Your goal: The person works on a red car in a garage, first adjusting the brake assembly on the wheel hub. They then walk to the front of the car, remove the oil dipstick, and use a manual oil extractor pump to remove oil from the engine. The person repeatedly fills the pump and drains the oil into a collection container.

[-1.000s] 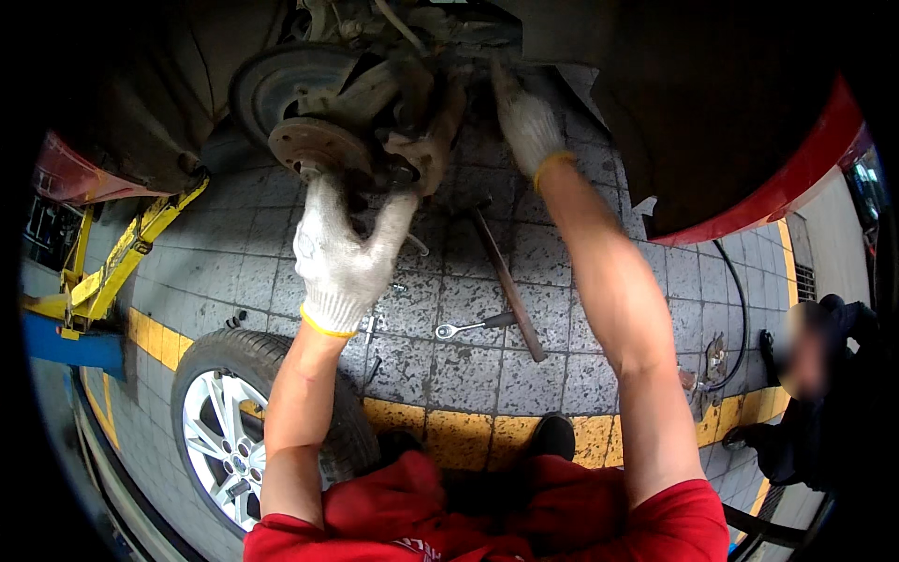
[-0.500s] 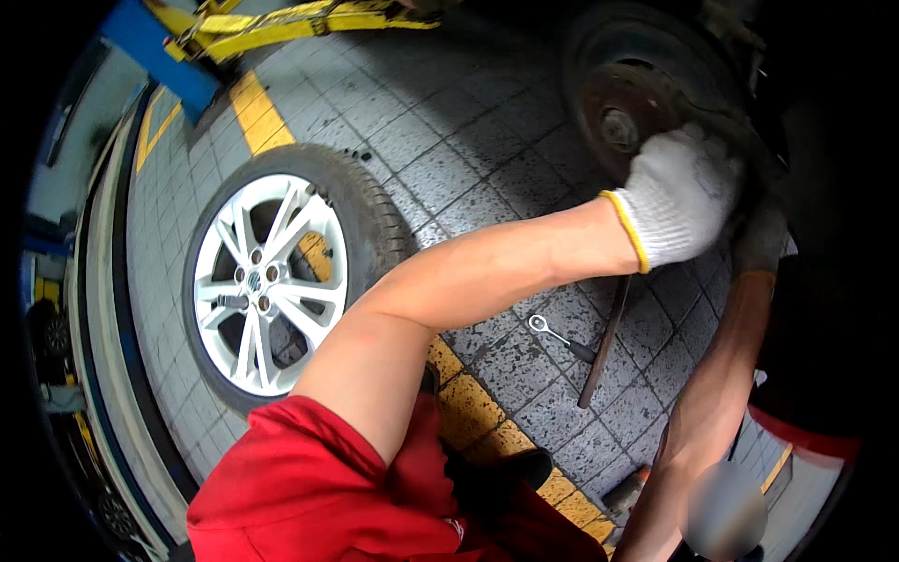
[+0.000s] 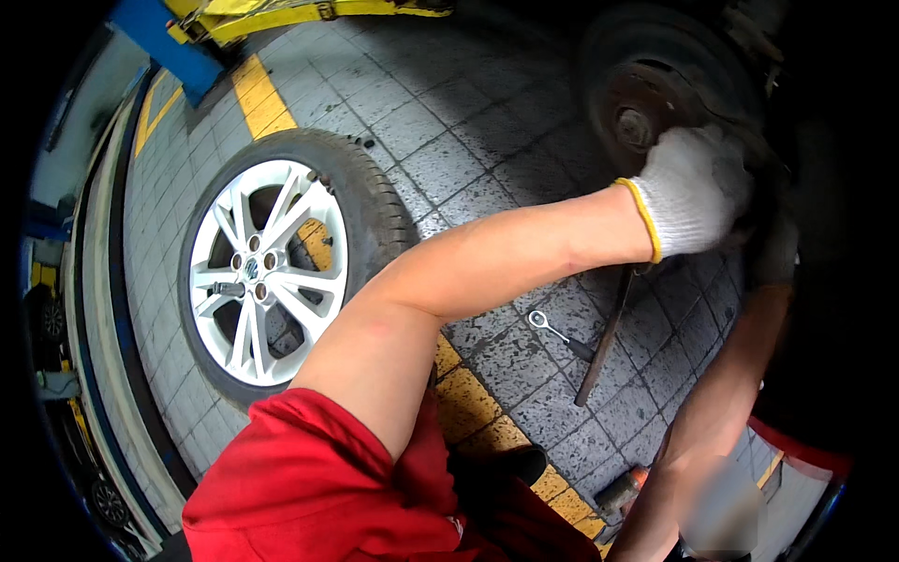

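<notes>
My left hand [image 3: 700, 192], in a white knit glove with a yellow cuff, is up against the right edge of a rusty brake disc [image 3: 646, 105]. Its fingers curl in among dark parts there, and what they grip is hidden. Deeper in shadow, just below and to the right, is my gloved right hand [image 3: 775, 245]; its fingers do not show. Beneath my left wrist a long dark metal bar [image 3: 607, 342] slants downward, its upper end partly covered. A ratchet wrench [image 3: 559, 333] with a black handle lies on the tiles beside that bar.
A wheel with a silver rim [image 3: 298, 358] lies flat at left, a dark socket-like piece on its spokes. Small black pieces [image 3: 361, 142] sit beyond its tyre. A yellow lift arm [image 3: 318, 21] and blue post [image 3: 173, 51] stand behind. A grey-and-orange tool [image 3: 622, 491] rests near my right forearm.
The view has shifted slightly, so the disc and my hands appear a little farther right. Both hands stay at the brake; no clear taking hold or letting go shows.
</notes>
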The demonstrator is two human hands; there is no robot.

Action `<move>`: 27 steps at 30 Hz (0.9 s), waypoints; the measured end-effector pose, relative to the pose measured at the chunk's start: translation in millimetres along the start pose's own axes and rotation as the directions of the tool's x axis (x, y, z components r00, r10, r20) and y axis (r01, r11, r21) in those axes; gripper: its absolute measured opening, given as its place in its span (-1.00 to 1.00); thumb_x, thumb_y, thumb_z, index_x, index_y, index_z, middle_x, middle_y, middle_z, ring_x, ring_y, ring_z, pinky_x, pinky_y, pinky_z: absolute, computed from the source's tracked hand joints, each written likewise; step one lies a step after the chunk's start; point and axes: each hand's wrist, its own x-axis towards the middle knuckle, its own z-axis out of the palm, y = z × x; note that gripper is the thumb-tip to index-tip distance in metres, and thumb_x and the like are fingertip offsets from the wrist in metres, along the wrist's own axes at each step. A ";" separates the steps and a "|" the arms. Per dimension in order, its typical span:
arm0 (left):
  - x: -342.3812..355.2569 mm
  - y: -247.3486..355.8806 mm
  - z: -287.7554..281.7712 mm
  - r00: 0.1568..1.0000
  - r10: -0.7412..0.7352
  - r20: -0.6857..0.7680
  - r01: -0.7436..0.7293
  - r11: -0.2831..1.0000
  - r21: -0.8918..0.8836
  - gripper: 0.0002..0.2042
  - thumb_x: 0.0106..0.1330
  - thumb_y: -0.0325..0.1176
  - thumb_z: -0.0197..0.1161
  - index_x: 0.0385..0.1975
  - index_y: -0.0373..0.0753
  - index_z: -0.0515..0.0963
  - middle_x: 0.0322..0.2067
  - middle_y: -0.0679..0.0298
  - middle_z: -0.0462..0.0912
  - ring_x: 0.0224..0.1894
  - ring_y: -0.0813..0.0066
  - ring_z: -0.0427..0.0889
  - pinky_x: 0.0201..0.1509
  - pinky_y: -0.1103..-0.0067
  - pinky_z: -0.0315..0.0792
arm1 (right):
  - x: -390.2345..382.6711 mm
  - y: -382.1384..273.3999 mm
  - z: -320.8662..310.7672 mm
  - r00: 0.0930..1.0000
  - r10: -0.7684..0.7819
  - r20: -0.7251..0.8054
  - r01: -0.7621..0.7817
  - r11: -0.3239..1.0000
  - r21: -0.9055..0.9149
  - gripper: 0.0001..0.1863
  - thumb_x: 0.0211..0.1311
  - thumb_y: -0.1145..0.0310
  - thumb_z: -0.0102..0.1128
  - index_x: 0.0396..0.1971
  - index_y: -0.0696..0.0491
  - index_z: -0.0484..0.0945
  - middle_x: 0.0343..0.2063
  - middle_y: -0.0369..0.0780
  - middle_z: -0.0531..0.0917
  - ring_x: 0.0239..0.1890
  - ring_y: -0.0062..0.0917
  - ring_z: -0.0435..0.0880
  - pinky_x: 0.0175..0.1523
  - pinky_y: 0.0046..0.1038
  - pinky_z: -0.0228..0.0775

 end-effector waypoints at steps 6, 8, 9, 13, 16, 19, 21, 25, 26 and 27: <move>3.1 -4.7 4.0 1.000 -0.014 -0.027 0.016 0.997 0.081 -0.56 0.26 0.26 0.40 -0.31 0.00 0.86 -0.25 0.24 0.81 -0.16 0.25 0.85 -0.29 0.34 0.69 | -14.5 -26.7 28.2 0.996 0.055 -0.070 0.005 0.752 0.659 -0.41 0.74 0.10 -0.14 0.56 0.10 0.30 0.46 -0.04 0.44 0.46 -0.29 0.44 0.54 -0.28 0.30; 1.1 -7.3 4.4 0.999 -0.001 -0.054 0.007 0.994 0.108 -0.57 0.26 0.27 0.40 -0.32 0.01 0.85 -0.25 0.24 0.81 -0.16 0.25 0.85 -0.29 0.36 0.69 | -2.7 -12.8 26.1 0.993 -0.095 -0.065 0.096 0.995 0.017 -0.43 0.73 0.13 -0.13 0.54 0.12 0.31 0.45 -0.05 0.46 0.44 -0.29 0.46 0.53 -0.30 0.32; 1.7 -6.7 1.0 1.000 -0.001 -0.028 0.004 0.994 0.110 -0.57 0.26 0.26 0.40 -0.32 0.01 0.85 -0.25 0.24 0.81 -0.17 0.25 0.85 -0.29 0.36 0.69 | 5.6 -4.9 21.9 0.981 -0.195 0.004 0.165 0.820 -0.548 -0.44 0.73 0.15 -0.13 0.53 0.13 0.32 0.44 -0.06 0.47 0.43 -0.29 0.47 0.52 -0.31 0.33; 8.4 5.1 1.0 0.995 0.069 -0.067 -0.065 0.997 0.050 -0.57 0.26 0.24 0.41 -0.33 -0.02 0.85 -0.28 0.22 0.81 -0.21 0.24 0.85 -0.31 0.36 0.69 | 50.3 75.5 -0.9 0.904 -0.427 0.002 0.418 0.885 -0.204 -0.47 0.69 0.21 -0.04 0.51 0.09 0.35 0.42 -0.07 0.51 0.40 -0.31 0.53 0.46 -0.35 0.41; 6.0 2.3 3.3 0.997 0.056 -0.057 -0.050 0.994 0.096 -0.54 0.29 0.24 0.38 -0.36 -0.07 0.84 -0.31 0.19 0.80 -0.28 0.24 0.84 -0.36 0.36 0.68 | 43.0 68.2 -8.0 0.920 -0.370 0.128 0.301 0.458 -0.836 -0.48 0.72 0.16 -0.09 0.50 0.05 0.37 0.41 -0.10 0.53 0.34 -0.34 0.59 0.37 -0.38 0.49; 1.9 -4.9 0.3 0.998 0.045 -0.047 -0.038 0.990 0.136 -0.52 0.30 0.27 0.35 -0.37 -0.08 0.84 -0.32 0.18 0.80 -0.30 0.24 0.84 -0.38 0.37 0.66 | 15.0 18.2 10.2 0.970 -0.240 0.045 0.228 0.823 -0.520 -0.48 0.73 0.14 -0.09 0.47 0.12 0.39 0.35 -0.08 0.56 0.22 -0.32 0.64 0.31 -0.36 0.52; 0.1 -7.0 0.7 0.997 0.050 -0.059 -0.041 0.988 0.150 -0.50 0.31 0.29 0.34 -0.37 -0.07 0.84 -0.33 0.18 0.80 -0.30 0.24 0.84 -0.39 0.37 0.66 | -4.5 -18.8 16.0 0.997 -0.002 0.077 -0.030 0.910 0.413 -0.48 0.75 0.14 -0.12 0.44 0.16 0.39 0.31 -0.07 0.58 0.16 -0.31 0.64 0.30 -0.34 0.52; 4.5 3.5 2.6 0.999 0.010 0.031 -0.014 0.989 0.148 -0.55 0.29 0.24 0.36 -0.30 -0.05 0.84 -0.22 0.15 0.77 -0.15 0.20 0.81 -0.27 0.32 0.68 | -3.7 -12.3 10.3 0.987 0.111 0.116 -0.157 0.507 0.848 -0.49 0.76 0.15 -0.13 0.41 0.21 0.40 0.23 -0.06 0.61 0.10 -0.29 0.62 0.28 -0.32 0.52; 8.3 12.3 1.5 0.994 -0.016 0.110 0.002 0.992 0.124 -0.58 0.29 0.21 0.38 -0.26 -0.04 0.85 -0.17 0.14 0.76 -0.07 0.18 0.79 -0.21 0.29 0.69 | 1.8 25.3 0.9 0.994 -0.028 0.104 -0.076 0.508 0.858 -0.49 0.75 0.15 -0.11 0.42 0.21 0.41 0.22 -0.06 0.62 0.11 -0.30 0.62 0.28 -0.33 0.51; 8.4 12.3 4.3 0.999 0.026 0.021 -0.028 0.993 0.114 -0.55 0.28 0.23 0.39 -0.29 -0.05 0.84 -0.22 0.15 0.76 -0.15 0.20 0.80 -0.26 0.31 0.67 | 0.0 41.8 0.5 0.988 -0.151 0.025 0.096 0.737 0.669 -0.48 0.75 0.14 -0.10 0.42 0.21 0.41 0.22 -0.06 0.62 0.13 -0.30 0.62 0.30 -0.33 0.51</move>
